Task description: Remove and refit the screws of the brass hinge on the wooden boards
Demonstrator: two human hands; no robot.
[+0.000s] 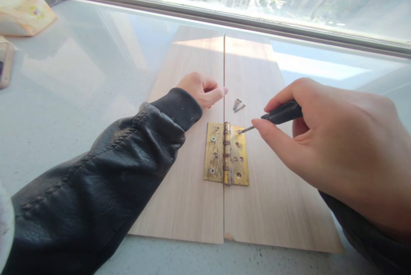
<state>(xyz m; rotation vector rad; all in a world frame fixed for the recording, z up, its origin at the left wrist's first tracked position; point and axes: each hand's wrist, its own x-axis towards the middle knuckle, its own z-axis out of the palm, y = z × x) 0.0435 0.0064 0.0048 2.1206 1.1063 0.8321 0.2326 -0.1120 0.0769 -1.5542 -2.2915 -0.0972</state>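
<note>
A brass butt hinge [226,155] lies across the seam between a left wooden board [180,206] and a right wooden board [276,210]. My right hand [334,133] grips the black handle of a screwdriver [282,112]. Its tip meets the hinge's upper right hole, where a screw head [240,132] seems to sit. Screws fill the holes of the left leaf; the lower holes of the right leaf show no screw heads. Several loose screws [238,105] lie above the hinge. My left hand [202,90] rests closed on the left board, thumb reaching across the seam, with nothing visible in it.
Both boards lie on a pale speckled countertop [80,78]. A window frame [192,13] runs along the back. At the far left are a crumpled paper-like packet [25,13] and part of a phone-like object [7,63]. A white rounded edge [4,228] shows at lower left.
</note>
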